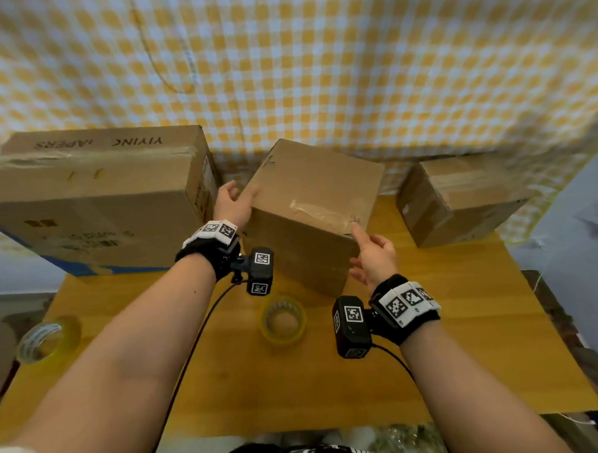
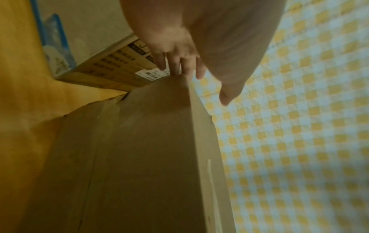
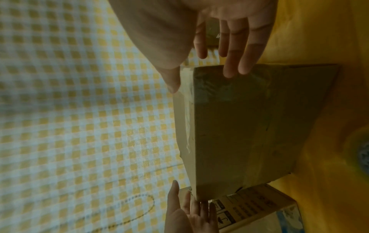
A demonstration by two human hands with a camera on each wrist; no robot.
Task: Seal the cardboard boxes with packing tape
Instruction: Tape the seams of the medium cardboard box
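Overhead, wooden table [image 1: 450, 339], yellow checked cloth [image 1: 318, 71] behind, three cardboard boxes [image 1: 310, 205]

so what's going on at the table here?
A person is handling the middle cardboard box, which sits tilted on the wooden table. The left hand touches its far left corner; the right hand is at the near right corner, beside a strip of clear tape already on top. Neither hand holds tape: two rolls lie on the table. A large box and a smaller box flank it.
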